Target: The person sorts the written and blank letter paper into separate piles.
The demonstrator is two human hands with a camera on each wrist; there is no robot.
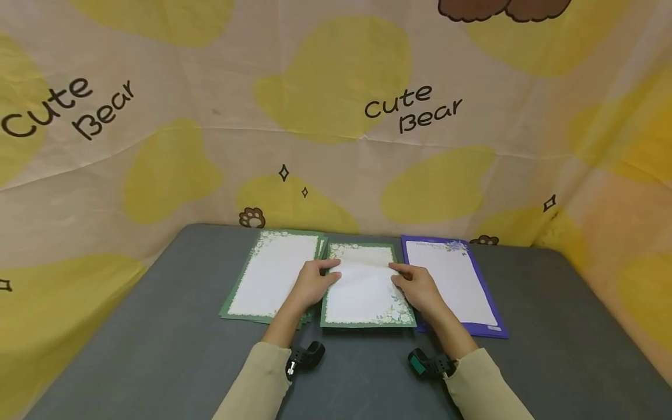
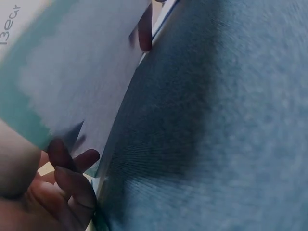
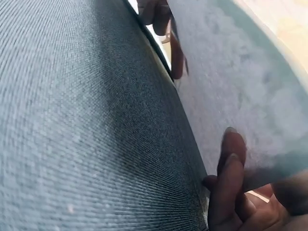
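Observation:
A sheet of paper [image 1: 362, 289] with a green, flowered border is held up off the table in the middle of the head view. My left hand [image 1: 314, 283] pinches its left edge between thumb and fingers. On the opposite edge my right hand [image 1: 418, 287] has the same kind of pinch. Both wrist views look from below at the raised paper [image 2: 82, 72], with fingers curled under its edges. To the left lies a stack of similar green-bordered sheets [image 1: 273, 274], partly behind my left hand. Purple-bordered sheets [image 1: 462, 286] lie to the right, partly covered by my right forearm.
The dark grey tabletop [image 1: 157, 350] carries the paper stacks near its back edge. Behind it hangs a cream and yellow cloth [image 1: 325, 76] printed with "Cute Bear". Black wrist cameras sit on both wrists, below the cuffs' edges.

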